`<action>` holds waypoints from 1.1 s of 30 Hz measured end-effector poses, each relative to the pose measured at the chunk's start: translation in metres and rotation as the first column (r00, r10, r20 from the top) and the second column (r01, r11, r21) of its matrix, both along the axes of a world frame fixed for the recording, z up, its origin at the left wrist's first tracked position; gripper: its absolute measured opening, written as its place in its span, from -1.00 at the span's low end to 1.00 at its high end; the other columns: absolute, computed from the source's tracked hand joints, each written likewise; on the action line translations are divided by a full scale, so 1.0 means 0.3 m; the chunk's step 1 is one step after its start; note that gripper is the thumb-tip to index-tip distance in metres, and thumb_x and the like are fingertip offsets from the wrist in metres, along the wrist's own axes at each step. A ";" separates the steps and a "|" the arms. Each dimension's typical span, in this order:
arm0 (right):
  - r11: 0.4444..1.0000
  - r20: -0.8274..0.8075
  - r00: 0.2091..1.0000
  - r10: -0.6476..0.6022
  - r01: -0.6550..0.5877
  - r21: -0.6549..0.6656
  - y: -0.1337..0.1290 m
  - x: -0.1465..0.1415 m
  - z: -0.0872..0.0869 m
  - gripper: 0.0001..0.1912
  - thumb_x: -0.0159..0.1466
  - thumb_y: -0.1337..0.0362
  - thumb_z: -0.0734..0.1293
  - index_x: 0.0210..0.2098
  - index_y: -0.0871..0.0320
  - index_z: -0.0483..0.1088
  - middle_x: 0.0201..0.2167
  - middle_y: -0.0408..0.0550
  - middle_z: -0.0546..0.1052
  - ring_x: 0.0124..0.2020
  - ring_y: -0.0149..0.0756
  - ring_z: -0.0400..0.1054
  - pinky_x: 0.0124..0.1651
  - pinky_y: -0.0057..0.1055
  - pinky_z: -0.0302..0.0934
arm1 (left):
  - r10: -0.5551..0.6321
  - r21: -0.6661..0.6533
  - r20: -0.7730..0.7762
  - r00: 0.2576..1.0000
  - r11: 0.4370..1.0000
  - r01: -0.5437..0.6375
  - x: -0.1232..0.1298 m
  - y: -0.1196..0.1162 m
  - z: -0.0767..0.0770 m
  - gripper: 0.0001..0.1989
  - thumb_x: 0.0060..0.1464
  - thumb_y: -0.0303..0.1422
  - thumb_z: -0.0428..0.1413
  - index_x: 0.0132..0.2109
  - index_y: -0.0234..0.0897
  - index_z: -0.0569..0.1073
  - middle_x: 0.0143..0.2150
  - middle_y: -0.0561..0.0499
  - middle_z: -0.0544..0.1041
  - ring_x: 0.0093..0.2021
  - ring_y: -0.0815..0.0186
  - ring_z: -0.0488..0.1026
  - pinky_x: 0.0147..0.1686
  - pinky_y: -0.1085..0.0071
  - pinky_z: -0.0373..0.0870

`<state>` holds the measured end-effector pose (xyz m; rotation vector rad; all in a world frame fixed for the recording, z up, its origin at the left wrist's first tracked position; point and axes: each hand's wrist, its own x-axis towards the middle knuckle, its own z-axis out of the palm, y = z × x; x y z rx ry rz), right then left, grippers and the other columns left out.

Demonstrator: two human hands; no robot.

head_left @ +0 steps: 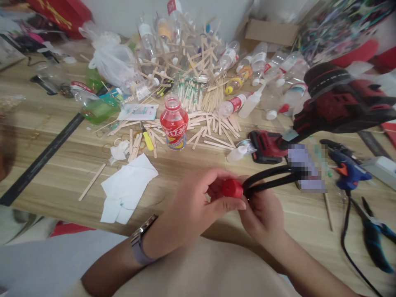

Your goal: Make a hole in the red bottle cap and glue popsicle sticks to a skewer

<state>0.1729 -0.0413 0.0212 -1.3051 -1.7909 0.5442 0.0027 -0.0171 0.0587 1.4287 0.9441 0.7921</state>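
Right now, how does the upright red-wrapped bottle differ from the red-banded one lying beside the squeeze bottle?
Pose: the upright bottle stands on its base; the lying bottle is on its side.
Label: the upright bottle's printed wrap covers most of its body; the lying bottle's red band leaves its clear plastic showing.
Place: the upright bottle is farther left than the lying bottle.
Shared: both carry red labels with light lettering.

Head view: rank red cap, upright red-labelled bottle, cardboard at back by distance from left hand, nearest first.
From the left hand:
1. Red cap, in its fingers
2. Red-labelled bottle, standing just beyond
3. Cardboard, far back, right side
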 end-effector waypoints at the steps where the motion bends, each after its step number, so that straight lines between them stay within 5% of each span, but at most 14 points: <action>1: 0.999 -0.038 0.999 0.017 -0.018 -0.038 -0.001 -0.001 -0.001 -0.84 0.35 0.17 0.21 -0.32 0.09 0.21 -0.55 -0.15 0.42 -0.57 -0.36 0.34 -0.56 -0.46 0.25 | 0.001 0.023 -0.017 1.000 1.000 -0.001 -0.001 0.003 0.000 -0.72 0.08 -0.27 0.23 -0.05 -0.18 0.49 -0.22 0.06 0.58 -0.24 0.35 0.50 -0.27 0.49 0.39; 4: 0.962 -0.279 0.957 0.079 -0.146 -0.231 0.000 -0.004 0.001 -0.77 0.36 0.08 0.20 -0.28 0.11 0.23 -0.53 -0.17 0.39 -0.62 -0.41 0.31 -0.60 -0.49 0.25 | 0.003 0.134 -0.094 0.996 0.991 0.010 -0.005 0.014 0.001 -0.75 0.07 -0.29 0.23 -0.09 -0.20 0.50 -0.24 0.07 0.58 -0.26 0.35 0.48 -0.26 0.47 0.37; 7: 0.862 -0.514 0.853 0.093 -0.327 -0.388 0.011 -0.004 0.015 -0.69 0.33 -0.02 0.24 -0.23 0.12 0.25 -0.56 -0.24 0.30 -0.66 -0.44 0.30 -0.65 -0.52 0.24 | 0.002 0.209 -0.142 0.990 0.977 0.029 -0.009 0.028 0.001 -0.79 0.05 -0.34 0.25 -0.12 -0.21 0.51 -0.24 0.07 0.57 -0.27 0.36 0.47 -0.24 0.46 0.36; 11: 0.758 -0.654 0.748 0.114 -0.492 -0.429 0.026 0.002 0.024 -0.67 0.30 -0.03 0.27 -0.27 0.12 0.24 -0.62 -0.31 0.19 -0.70 -0.47 0.25 -0.66 -0.56 0.22 | 0.009 0.188 -0.146 0.989 0.982 0.019 -0.007 0.039 0.010 -0.80 -0.01 -0.39 0.28 -0.18 -0.22 0.53 -0.27 0.09 0.57 -0.29 0.35 0.48 -0.24 0.44 0.36; 13: 0.776 -0.659 0.745 0.105 -0.476 -0.414 0.025 0.003 0.017 -0.67 0.30 -0.03 0.27 -0.27 0.11 0.23 -0.58 -0.27 0.27 -0.70 -0.49 0.25 -0.67 -0.55 0.21 | 0.023 0.164 -0.147 0.989 0.986 0.001 -0.005 0.040 0.018 -0.80 -0.03 -0.38 0.29 -0.20 -0.23 0.53 -0.28 0.08 0.57 -0.29 0.34 0.48 -0.26 0.44 0.35; 15: 0.857 -0.584 0.807 0.085 -0.358 -0.370 0.016 0.002 0.004 -0.70 0.32 -0.01 0.26 -0.27 0.10 0.23 -0.52 -0.22 0.34 -0.66 -0.46 0.28 -0.64 -0.53 0.23 | 0.038 0.142 -0.151 0.988 0.990 -0.016 -0.004 0.039 0.023 -0.80 -0.03 -0.36 0.29 -0.20 -0.25 0.53 -0.30 0.07 0.56 -0.32 0.35 0.46 -0.31 0.45 0.34; 19: 0.994 -0.203 0.979 -0.003 -0.019 -0.110 -0.004 0.001 -0.025 -0.86 0.34 0.17 0.25 -0.30 0.08 0.26 -0.49 -0.15 0.40 -0.52 -0.36 0.34 -0.49 -0.43 0.27 | 0.029 0.078 -0.126 0.992 0.997 -0.019 -0.002 0.032 0.015 -0.74 -0.05 -0.27 0.31 -0.20 -0.26 0.52 -0.38 0.09 0.53 -0.42 0.40 0.37 -0.42 0.47 0.30; 24: 0.975 0.023 0.998 -0.057 0.051 0.217 -0.003 0.002 -0.045 -0.97 0.31 0.30 0.20 -0.23 0.05 0.24 -0.37 -0.06 0.42 -0.37 -0.27 0.37 -0.40 -0.36 0.29 | -0.013 -0.010 -0.032 0.999 1.000 0.013 0.000 0.020 -0.001 -0.74 -0.03 -0.24 0.29 -0.20 -0.24 0.49 -0.36 0.09 0.52 -0.42 0.40 0.38 -0.44 0.49 0.29; 27: 0.990 0.015 0.999 -0.034 0.032 0.136 -0.003 -0.002 -0.048 -0.97 0.33 0.27 0.21 -0.24 0.08 0.24 -0.47 -0.11 0.39 -0.50 -0.34 0.33 -0.52 -0.44 0.23 | 0.013 0.048 -0.088 0.996 0.999 -0.009 -0.001 0.021 0.007 -0.73 -0.03 -0.25 0.30 -0.20 -0.27 0.49 -0.37 0.10 0.50 -0.42 0.42 0.35 -0.41 0.49 0.29; 30: 0.993 -0.182 0.981 0.072 -0.087 -0.076 -0.008 -0.005 -0.039 -0.92 0.36 0.24 0.21 -0.26 0.10 0.23 -0.52 -0.19 0.36 -0.60 -0.43 0.31 -0.58 -0.52 0.21 | 0.025 0.103 -0.129 0.991 0.995 -0.012 -0.005 0.030 0.014 -0.75 -0.02 -0.29 0.30 -0.20 -0.29 0.50 -0.37 0.10 0.49 -0.41 0.42 0.35 -0.39 0.48 0.30; 33: 0.916 -0.469 0.874 0.126 -0.284 -0.283 -0.004 -0.005 -0.016 -0.82 0.38 0.13 0.22 -0.25 0.12 0.24 -0.50 -0.21 0.34 -0.63 -0.49 0.30 -0.62 -0.57 0.22 | 0.003 0.146 -0.144 0.990 0.989 0.018 -0.010 0.041 0.012 -0.77 -0.01 -0.32 0.28 -0.20 -0.31 0.49 -0.36 0.08 0.49 -0.39 0.40 0.37 -0.37 0.46 0.30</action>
